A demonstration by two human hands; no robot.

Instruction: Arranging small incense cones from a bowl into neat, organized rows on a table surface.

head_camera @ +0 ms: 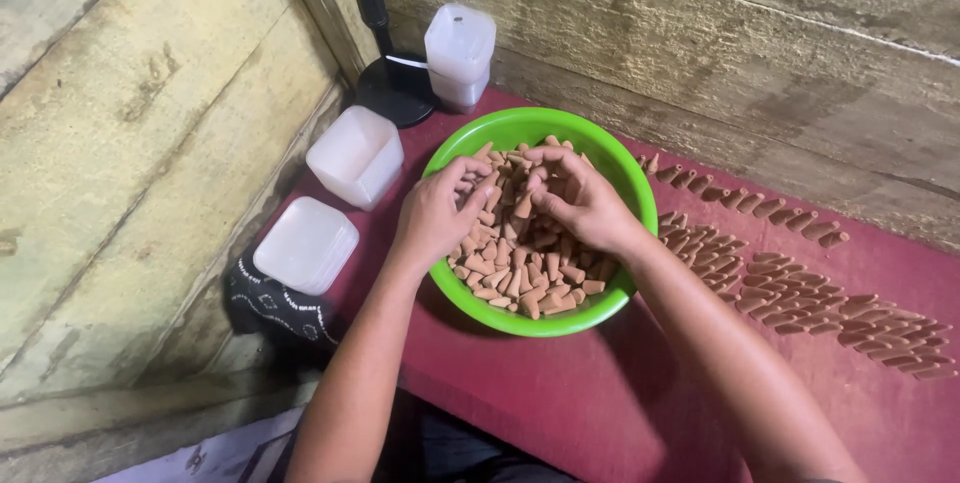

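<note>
- Cones (520, 273): small tan clay-like cones heaped in a green bowl (625, 178) on a dark red cloth (560, 393), head view only.
- Left hand (435, 215) sits over the bowl's left side, fingers curled down into the pile, pinching some cones; how many, can't tell.
- Right hand (580, 198) is over the bowl centre-right, fingers bent and closed loosely on cones near the top of the heap.
- Both hands nearly touch at the fingertips above the pile.
- More cones in rows (800, 293) lie flat on the cloth right of the bowl, tips pointing much the same way.
- Three white lidded tubs (355, 153) stand left and behind the bowl, beside a black lamp base (395, 91); plank walls around.
- Judgement: picking goes best with a light pinch, few cones at a time, since they look brittle; keep hands low over the bowl so drops land inside.
</note>
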